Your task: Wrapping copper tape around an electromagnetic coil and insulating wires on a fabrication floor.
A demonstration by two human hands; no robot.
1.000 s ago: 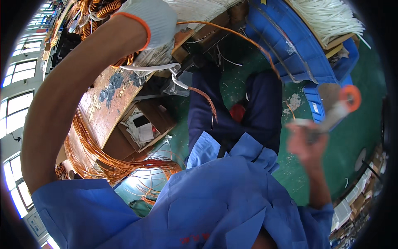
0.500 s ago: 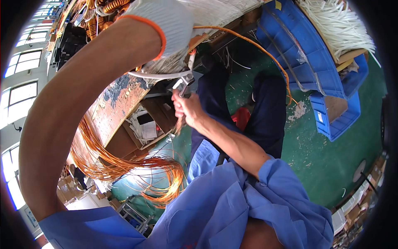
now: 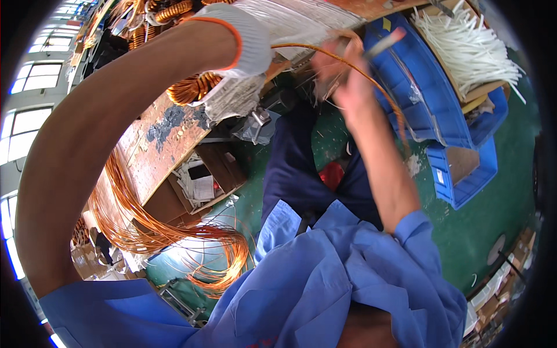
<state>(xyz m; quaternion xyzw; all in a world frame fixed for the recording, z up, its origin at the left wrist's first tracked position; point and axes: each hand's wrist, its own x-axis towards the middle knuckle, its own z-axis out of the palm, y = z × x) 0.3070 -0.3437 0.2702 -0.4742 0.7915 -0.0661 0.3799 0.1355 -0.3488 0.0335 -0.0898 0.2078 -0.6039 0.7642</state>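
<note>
My left hand, in a white knit glove (image 3: 255, 43) with an orange cuff, is at the bench near the top; its fingers are hidden. From beside the glove an orange wire (image 3: 325, 53) arcs right and down past the blue bins. My right hand (image 3: 351, 75) is bare and smeared by motion, close to that wire. A pale rod with a red tip (image 3: 386, 42) shows just beyond it; whether the hand holds it is unclear. Below the glove are a coil of copper-coloured wire (image 3: 194, 87) and a metal fitting with a round end (image 3: 261, 118).
A long bundle of copper-coloured wire (image 3: 156, 232) hangs off the worn wooden bench (image 3: 154, 153) at left. A cardboard box (image 3: 223, 174) stands under it. At right are blue bins (image 3: 418, 93), a smaller blue bin (image 3: 461, 180) and a heap of white strips (image 3: 470, 52).
My right hand has swung up and right, from the metal fitting to beside the orange wire. The red-tipped rod now shows up there too. My gloved left hand remains near the same spot.
</note>
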